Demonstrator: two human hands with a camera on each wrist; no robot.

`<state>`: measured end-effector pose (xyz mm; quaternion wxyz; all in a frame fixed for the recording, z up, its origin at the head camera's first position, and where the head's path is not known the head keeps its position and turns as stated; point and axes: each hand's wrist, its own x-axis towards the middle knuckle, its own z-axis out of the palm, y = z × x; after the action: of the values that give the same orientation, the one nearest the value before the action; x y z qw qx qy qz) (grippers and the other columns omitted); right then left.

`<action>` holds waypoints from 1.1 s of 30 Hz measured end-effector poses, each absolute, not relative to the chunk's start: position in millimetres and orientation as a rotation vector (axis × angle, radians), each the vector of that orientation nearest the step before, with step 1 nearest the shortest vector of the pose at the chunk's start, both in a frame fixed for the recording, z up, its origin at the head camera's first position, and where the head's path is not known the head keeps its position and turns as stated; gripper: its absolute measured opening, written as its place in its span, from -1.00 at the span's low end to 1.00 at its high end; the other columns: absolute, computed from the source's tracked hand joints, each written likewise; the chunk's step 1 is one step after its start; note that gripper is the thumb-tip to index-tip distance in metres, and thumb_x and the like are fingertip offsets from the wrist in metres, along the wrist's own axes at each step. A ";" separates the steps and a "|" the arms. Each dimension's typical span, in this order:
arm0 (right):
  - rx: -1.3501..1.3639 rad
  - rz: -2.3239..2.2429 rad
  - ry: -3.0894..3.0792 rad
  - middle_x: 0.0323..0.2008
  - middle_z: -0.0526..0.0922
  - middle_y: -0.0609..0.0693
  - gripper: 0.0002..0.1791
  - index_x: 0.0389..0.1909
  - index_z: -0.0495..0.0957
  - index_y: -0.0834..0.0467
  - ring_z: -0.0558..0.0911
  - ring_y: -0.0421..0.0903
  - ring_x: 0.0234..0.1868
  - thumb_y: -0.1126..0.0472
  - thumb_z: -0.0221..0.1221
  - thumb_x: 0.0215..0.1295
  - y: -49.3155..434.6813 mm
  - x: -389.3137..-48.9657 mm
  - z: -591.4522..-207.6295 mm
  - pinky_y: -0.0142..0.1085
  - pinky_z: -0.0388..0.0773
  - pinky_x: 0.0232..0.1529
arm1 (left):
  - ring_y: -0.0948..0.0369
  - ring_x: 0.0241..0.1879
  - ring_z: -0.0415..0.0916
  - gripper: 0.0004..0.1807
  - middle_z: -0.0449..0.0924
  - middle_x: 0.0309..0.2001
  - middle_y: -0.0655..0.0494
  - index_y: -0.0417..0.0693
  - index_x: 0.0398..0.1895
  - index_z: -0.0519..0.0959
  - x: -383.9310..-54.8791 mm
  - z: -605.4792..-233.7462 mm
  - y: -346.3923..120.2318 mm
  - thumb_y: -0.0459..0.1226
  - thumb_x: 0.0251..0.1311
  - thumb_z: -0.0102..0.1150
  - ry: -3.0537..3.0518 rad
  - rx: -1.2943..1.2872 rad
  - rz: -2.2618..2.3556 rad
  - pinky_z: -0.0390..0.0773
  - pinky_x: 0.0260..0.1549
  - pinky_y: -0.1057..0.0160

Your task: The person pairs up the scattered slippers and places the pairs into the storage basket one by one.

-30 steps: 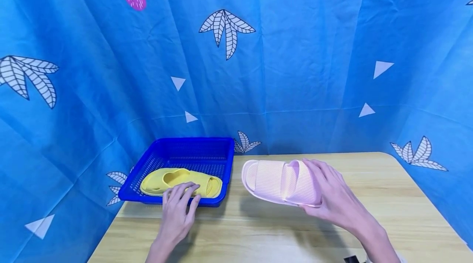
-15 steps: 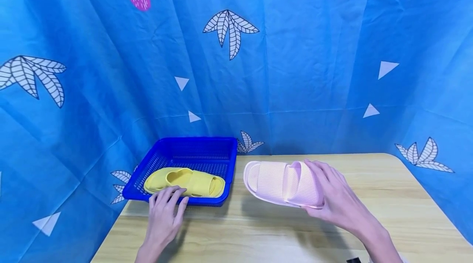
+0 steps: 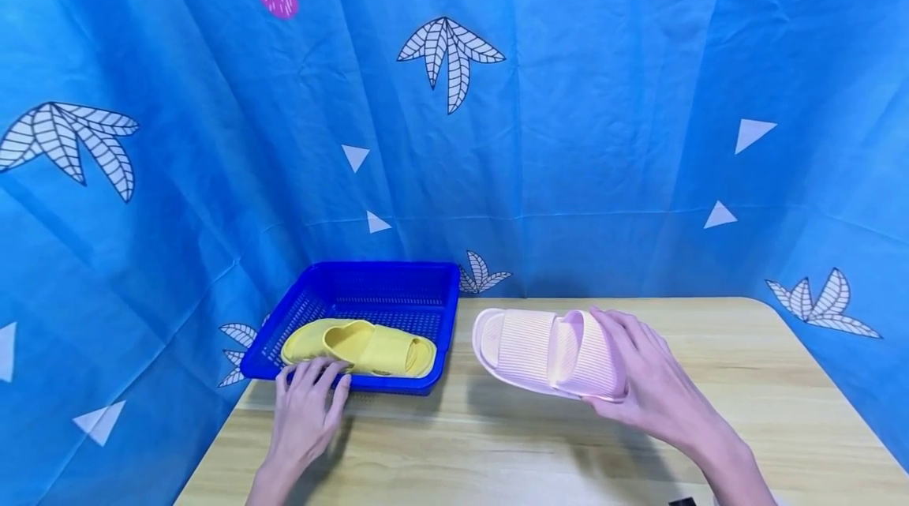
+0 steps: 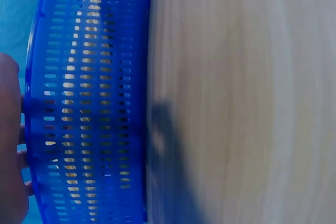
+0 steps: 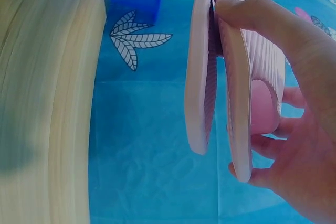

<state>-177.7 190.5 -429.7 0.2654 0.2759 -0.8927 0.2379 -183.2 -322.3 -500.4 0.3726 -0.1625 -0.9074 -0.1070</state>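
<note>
My right hand (image 3: 649, 380) grips a pair of pink slippers (image 3: 525, 350) at the heel end and holds it above the table. In the right wrist view the two soles (image 5: 197, 87) stand side by side with a narrow gap, the thumb against one and the other fingers around the far side. A yellow slipper (image 3: 387, 348) lies in the blue basket (image 3: 454, 293), toe to the right. My left hand (image 3: 301, 411) is at the basket's near rim, fingers loosely bent over it beside the slipper. In the left wrist view its fingertips are partly hidden behind the rim.
The basket stands at the back left of the light wooden table (image 3: 710, 348). A blue patterned curtain (image 3: 596, 135) hangs behind the table and along both sides. The table's right corner is rounded.
My left hand has moved left along the basket's near side, off the yellow slipper's front part. My right hand keeps hold of the pink slippers. The head view has shifted slightly left.
</note>
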 end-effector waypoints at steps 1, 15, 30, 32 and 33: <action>0.746 0.639 -2.409 0.25 0.48 0.08 0.26 0.48 0.31 0.18 0.48 0.03 0.15 -0.05 0.66 -0.37 190.5 -178.1 -429.9 0.15 0.49 0.07 | -0.12 -0.06 0.52 -0.70 0.66 -0.12 -0.03 -0.06 -0.14 0.72 -183.6 -500.7 -323.3 -0.13 0.39 0.03 -2.328 -0.416 -0.263 0.22 0.09 -0.33; 0.759 0.644 -2.416 0.25 0.47 0.09 0.27 0.49 0.29 0.16 0.48 0.04 0.15 -0.05 0.65 -0.37 187.2 -179.4 -432.2 0.14 0.49 0.07 | -0.16 -0.12 0.51 -0.74 0.62 -0.25 -0.04 -0.03 -0.32 0.61 -187.8 -504.8 -335.9 -0.20 0.39 -0.09 -2.341 -0.464 -0.203 0.27 0.05 -0.30; 0.744 0.686 -2.430 0.26 0.46 0.08 0.28 0.51 0.27 0.14 0.47 0.05 0.16 -0.03 0.67 -0.35 185.0 -182.1 -435.0 0.21 0.47 0.08 | -0.18 -0.09 0.49 -0.73 0.62 -0.20 -0.10 -0.08 -0.23 0.61 -190.1 -504.9 -337.4 -0.20 0.44 -0.10 -2.374 -0.475 -0.168 0.32 0.02 -0.29; 0.748 0.686 -2.428 0.25 0.47 0.08 0.28 0.51 0.27 0.14 0.47 0.05 0.15 -0.04 0.67 -0.34 183.7 -184.2 -435.9 0.20 0.46 0.09 | -0.19 -0.06 0.50 -0.72 0.63 -0.16 -0.13 -0.10 -0.18 0.63 -189.2 -504.9 -338.2 -0.21 0.45 -0.10 -2.384 -0.475 -0.166 0.31 0.03 -0.30; 0.751 0.685 -2.428 0.25 0.47 0.08 0.27 0.51 0.27 0.14 0.47 0.04 0.15 -0.05 0.66 -0.33 182.9 -185.2 -436.4 0.20 0.46 0.10 | -0.19 -0.05 0.49 -0.71 0.64 -0.15 -0.14 -0.12 -0.16 0.64 -188.4 -504.8 -338.6 -0.21 0.45 -0.10 -2.388 -0.470 -0.167 0.30 0.04 -0.30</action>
<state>-185.2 182.9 -436.4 0.2519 0.2762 -0.8927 0.2517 -188.4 -338.6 -504.8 0.3439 -0.1811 -0.9191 -0.0644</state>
